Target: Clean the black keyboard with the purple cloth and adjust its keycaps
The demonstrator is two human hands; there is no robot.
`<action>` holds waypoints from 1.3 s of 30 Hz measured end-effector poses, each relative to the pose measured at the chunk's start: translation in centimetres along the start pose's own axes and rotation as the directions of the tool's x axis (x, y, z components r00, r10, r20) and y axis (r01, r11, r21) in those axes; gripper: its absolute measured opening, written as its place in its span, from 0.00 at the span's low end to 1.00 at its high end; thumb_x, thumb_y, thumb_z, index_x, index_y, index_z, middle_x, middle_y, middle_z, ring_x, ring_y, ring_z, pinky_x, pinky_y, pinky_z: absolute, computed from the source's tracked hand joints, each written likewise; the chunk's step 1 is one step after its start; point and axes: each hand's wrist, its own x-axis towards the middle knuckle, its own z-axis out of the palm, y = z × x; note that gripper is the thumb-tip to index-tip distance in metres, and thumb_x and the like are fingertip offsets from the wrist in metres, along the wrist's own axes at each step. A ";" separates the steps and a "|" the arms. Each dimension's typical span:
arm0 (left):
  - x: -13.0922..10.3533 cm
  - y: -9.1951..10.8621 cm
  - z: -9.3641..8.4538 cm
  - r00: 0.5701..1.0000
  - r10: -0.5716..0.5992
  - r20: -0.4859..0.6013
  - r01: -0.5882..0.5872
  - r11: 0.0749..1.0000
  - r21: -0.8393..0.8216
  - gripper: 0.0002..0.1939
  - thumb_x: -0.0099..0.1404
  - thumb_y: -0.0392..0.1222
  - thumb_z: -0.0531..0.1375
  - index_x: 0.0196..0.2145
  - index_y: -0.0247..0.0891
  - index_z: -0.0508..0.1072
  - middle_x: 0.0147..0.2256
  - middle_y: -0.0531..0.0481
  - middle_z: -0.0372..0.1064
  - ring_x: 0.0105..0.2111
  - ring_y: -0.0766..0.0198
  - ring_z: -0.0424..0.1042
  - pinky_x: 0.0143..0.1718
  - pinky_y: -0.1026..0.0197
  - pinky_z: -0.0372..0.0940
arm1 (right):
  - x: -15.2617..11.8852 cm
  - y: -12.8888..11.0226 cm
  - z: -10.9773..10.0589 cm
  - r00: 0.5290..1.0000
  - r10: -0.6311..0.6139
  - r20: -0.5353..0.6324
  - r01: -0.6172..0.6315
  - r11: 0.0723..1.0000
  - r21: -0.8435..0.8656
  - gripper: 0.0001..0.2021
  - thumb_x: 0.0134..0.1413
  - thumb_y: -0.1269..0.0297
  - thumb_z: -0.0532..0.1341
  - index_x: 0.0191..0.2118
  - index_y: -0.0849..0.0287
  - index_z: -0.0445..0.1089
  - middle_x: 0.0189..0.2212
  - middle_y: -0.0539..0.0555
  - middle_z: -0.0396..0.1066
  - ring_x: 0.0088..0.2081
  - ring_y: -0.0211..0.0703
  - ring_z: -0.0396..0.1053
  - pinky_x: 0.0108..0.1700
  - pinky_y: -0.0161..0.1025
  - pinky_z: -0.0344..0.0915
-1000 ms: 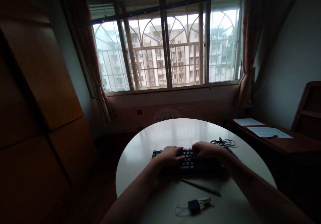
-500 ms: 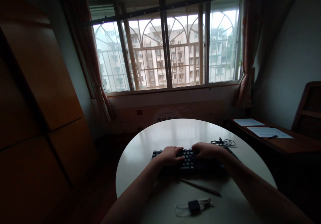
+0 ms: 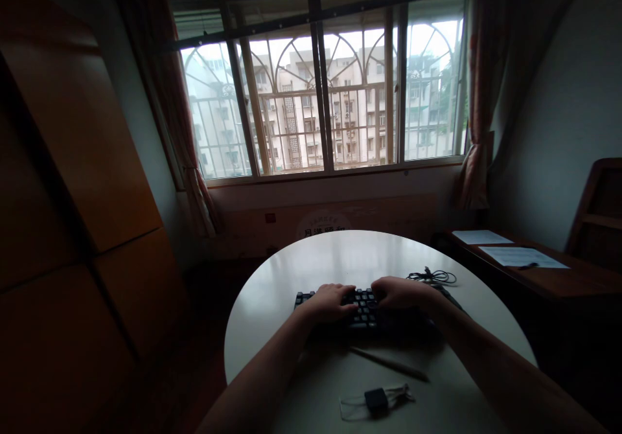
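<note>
Both hands are laid flat on a black keyboard (image 3: 367, 311). The left hand (image 3: 329, 300) is spread over the left keys, and the right hand (image 3: 399, 292) over the right keys. The fingers are bent down onto the keys, and nothing is gripped by either hand.

The keyboard is long and flat, with many small square keys. It is placed in the middle of a round white table (image 3: 340, 259) with a smooth, shiny top. Its long side runs from left to right, across the person.

A thin pencil (image 3: 389, 363) is seen just in front of the keyboard, pointing left to right and a little tilted. Near the table's close edge, a small dark clip (image 3: 376, 399) is lying. A thin black cable (image 3: 432, 276) is curled beside the right hand.

Compared with a second ago, the hands and keyboard are seen in the same places.
</note>
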 end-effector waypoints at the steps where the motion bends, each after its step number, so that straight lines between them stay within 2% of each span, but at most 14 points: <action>1: 0.0 0.0 0.0 1.000 -0.001 0.000 0.001 1.000 0.000 0.34 0.65 0.63 0.52 0.63 0.46 0.59 0.57 0.44 0.64 0.56 0.46 0.63 0.55 0.49 0.57 | 0.1 0.1 0.1 1.000 -0.002 -0.014 0.002 1.000 -0.006 0.13 0.44 0.63 0.62 0.39 0.59 0.73 0.35 0.52 0.74 0.35 0.44 0.69 0.34 0.34 0.61; 11: -0.1 0.1 -0.1 1.000 -0.006 0.005 0.006 1.000 -0.009 0.34 0.65 0.63 0.52 0.63 0.47 0.59 0.58 0.45 0.64 0.56 0.47 0.63 0.56 0.50 0.56 | 0.0 1.2 -0.3 0.996 0.058 0.061 -0.061 0.998 0.036 0.16 0.41 0.63 0.64 0.40 0.59 0.73 0.34 0.51 0.74 0.36 0.45 0.70 0.33 0.34 0.62; 23: -0.1 0.0 0.1 1.000 -0.022 0.003 0.022 1.000 -0.011 0.34 0.64 0.64 0.52 0.63 0.47 0.59 0.58 0.45 0.64 0.57 0.46 0.62 0.56 0.50 0.57 | -1.0 2.8 -1.3 0.976 0.188 0.105 -0.183 0.981 -0.056 0.14 0.36 0.65 0.64 0.35 0.57 0.74 0.30 0.50 0.73 0.34 0.46 0.70 0.31 0.34 0.60; 32: -0.1 0.0 0.0 1.000 -0.023 0.009 0.024 1.000 -0.020 0.34 0.64 0.64 0.52 0.63 0.47 0.59 0.58 0.45 0.63 0.57 0.46 0.62 0.56 0.50 0.56 | -1.1 1.4 -1.3 0.985 0.146 0.091 -0.141 0.988 -0.056 0.14 0.40 0.62 0.64 0.38 0.58 0.74 0.33 0.51 0.75 0.36 0.47 0.71 0.32 0.35 0.60; 39: -0.1 0.0 -0.1 1.000 -0.026 0.015 0.026 1.000 -0.018 0.35 0.64 0.64 0.52 0.64 0.47 0.58 0.58 0.45 0.63 0.57 0.46 0.61 0.55 0.49 0.57 | -0.6 1.1 -0.9 0.986 0.138 0.091 -0.134 0.990 -0.047 0.15 0.42 0.62 0.63 0.40 0.58 0.75 0.35 0.52 0.76 0.36 0.47 0.72 0.33 0.36 0.61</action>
